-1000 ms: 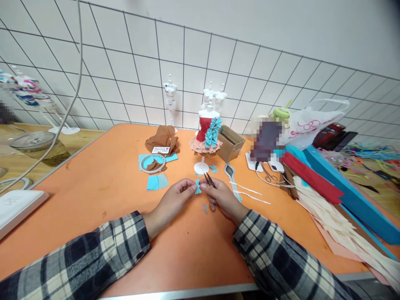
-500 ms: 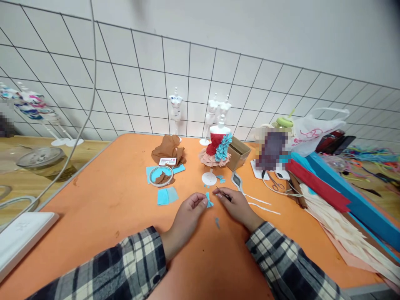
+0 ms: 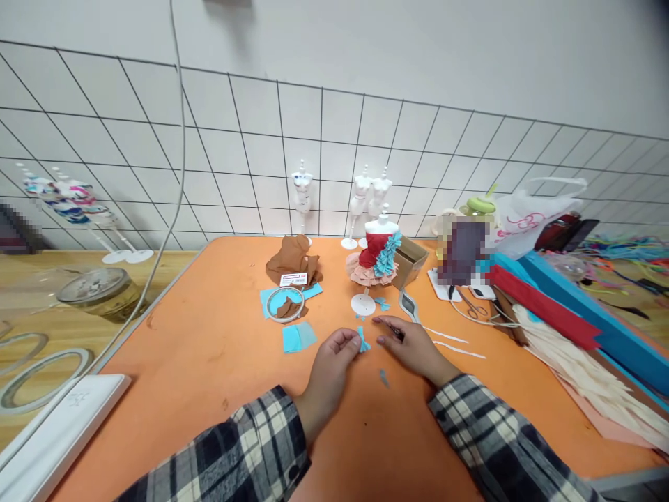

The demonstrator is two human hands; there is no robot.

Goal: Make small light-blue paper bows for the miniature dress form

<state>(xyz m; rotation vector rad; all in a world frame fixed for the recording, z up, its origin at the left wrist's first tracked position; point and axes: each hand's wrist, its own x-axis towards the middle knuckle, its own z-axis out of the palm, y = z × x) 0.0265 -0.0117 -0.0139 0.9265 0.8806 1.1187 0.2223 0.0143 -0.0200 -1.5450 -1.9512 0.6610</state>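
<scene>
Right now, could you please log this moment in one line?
left grip: pinching blue piece; right grip: holding dark tool; dressed mannequin: upright

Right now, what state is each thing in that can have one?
Left hand, pinching blue piece
Blue piece, held, gathered
Right hand, gripping dark tool
Dark tool, mostly hidden
Dressed mannequin, upright
Cardboard box, open
Brown material, crumpled
Ring, lying flat
Scissors, blade state unclear

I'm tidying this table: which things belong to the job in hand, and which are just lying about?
Apparently in the job:
pinched turquoise paper-like piece (left hand)
thin dark tool (right hand)
white mannequin dressed in red, peach and turquoise

Probably lying about:
white plastic carrier bag
round golden lidded jar
</scene>
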